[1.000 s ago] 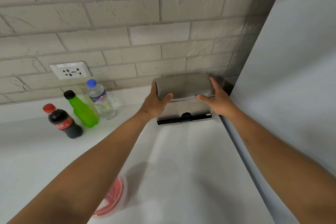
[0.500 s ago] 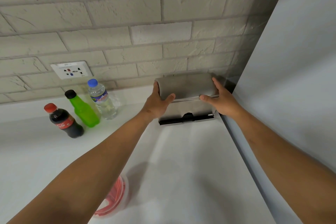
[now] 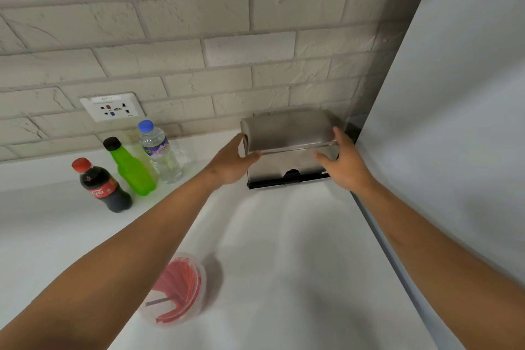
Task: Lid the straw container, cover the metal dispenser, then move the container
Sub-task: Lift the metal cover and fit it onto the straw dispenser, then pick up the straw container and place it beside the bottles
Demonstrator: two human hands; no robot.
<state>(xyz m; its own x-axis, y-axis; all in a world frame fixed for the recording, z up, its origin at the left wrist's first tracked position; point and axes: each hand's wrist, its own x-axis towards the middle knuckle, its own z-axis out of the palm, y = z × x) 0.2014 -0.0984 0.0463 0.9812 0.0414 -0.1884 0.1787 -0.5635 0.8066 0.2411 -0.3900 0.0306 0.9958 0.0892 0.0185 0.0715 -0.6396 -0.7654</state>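
- White countertop [image 3: 284, 250]: flat, matte, spanning the whole lower view; it meets a pale brick-pattern wall [image 3: 199, 37] at the back and a smooth grey panel [image 3: 454, 122] on the right.
- Brushed metal box-shaped dispenser [image 3: 287, 133]: stands in the back right corner of the countertop, against the wall and just beside the grey panel. Its curved metal cover sits over the top; a black strip runs along the base at the front.
- Left hand [image 3: 231, 160]: clasps the left end of the dispenser's cover, thumb across the front edge, fingers wrapped behind and out of sight.
- Right hand [image 3: 345, 163]: clasps the right end of the cover, thumb on the front face, fingers curled over the top corner.
- Round clear plastic container of red straws [image 3: 177, 293]: rests on the countertop near the front, partly under the left forearm, well apart from the dispenser. Whether a lid is on it cannot be told.
- Green plastic bottle with black cap [image 3: 130, 167]: leans between the other two bottles, left of the dispenser.
- Dark cola bottle with red cap [image 3: 103, 186]: the leftmost of the three.
- Clear water bottle with blue cap [image 3: 160, 152]: upright, nearest the wall.
- White wall socket plate [image 3: 112, 107]: set in the brick above the bottles.
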